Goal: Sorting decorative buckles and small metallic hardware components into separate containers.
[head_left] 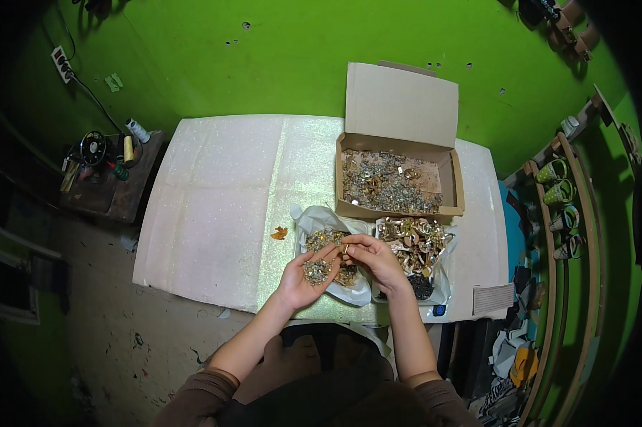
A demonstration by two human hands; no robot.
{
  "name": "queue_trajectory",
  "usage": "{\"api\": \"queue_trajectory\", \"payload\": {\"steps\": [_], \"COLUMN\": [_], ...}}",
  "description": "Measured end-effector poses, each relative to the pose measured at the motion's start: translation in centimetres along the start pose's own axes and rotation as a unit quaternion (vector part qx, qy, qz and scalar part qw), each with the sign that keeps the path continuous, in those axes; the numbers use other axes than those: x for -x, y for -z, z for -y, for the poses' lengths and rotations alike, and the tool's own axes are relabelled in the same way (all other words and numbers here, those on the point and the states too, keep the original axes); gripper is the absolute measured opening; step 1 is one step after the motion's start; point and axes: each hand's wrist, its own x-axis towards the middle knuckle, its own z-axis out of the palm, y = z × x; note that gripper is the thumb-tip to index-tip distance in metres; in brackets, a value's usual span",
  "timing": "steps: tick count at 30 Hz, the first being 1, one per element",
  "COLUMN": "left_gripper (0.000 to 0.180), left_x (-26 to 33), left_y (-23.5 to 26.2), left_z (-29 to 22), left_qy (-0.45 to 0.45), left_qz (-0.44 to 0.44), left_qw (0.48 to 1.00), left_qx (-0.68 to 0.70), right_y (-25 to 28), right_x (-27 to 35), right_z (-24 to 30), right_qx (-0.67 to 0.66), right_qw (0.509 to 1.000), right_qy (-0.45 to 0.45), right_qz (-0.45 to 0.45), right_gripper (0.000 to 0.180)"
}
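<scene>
My left hand (300,285) is turned palm up and cupped. A heap of small silvery metal pieces (317,271) rests in it. Close beside its fingertips, my right hand (375,262) pinches a small gold-coloured piece (345,249); its exact kind is too small to tell. Both hands are over a tray lined with white plastic (359,293), which holds gold and silvery bits (322,240) partly hidden by my fingers. To the right, a second lined tray (440,274) holds larger shiny metal fittings (413,242) and a pile of small black pieces (419,287).
Behind the trays, an open cardboard box (458,178) holds many small metal pieces. An orange-brown scrap (279,233) lies on the pale glittery table cover (214,192). At the right edge are a ribbed grey piece (493,299) and a wooden rack (549,306). A side table (125,199) with thread spools stands left.
</scene>
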Motion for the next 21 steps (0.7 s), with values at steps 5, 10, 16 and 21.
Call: {"api": "queue_trajectory", "payload": {"steps": [5,10,16,21], "left_gripper": [0.043,0.044,0.044,0.045], "left_x": [0.1,0.6,0.4,0.4], "left_y": [-0.5,-1.8,-1.7,-1.5], "left_z": [-0.1,-0.5,-0.6,-0.3], "left_qy": [-0.006,-0.027,-0.025,-0.01], "left_qz": [0.007,0.008,0.004,0.021], "left_qw": [1.0,0.999,0.999,1.0], "left_qx": [0.006,0.035,0.048,0.013], "right_y": [0.6,1.1,0.7,-1.0], "right_x": [0.1,0.8,1.3,1.4], "right_z": [-0.5,0.0,0.4,-0.2], "right_qx": [0.02,0.15,0.207,0.397], "right_qw": [1.0,0.988,0.975,0.901], "right_qy": [-0.005,0.025,0.061,0.172], "right_qz": [-0.005,-0.037,-0.045,-0.028], "right_gripper": [0.024,0.023,0.02,0.019]}}
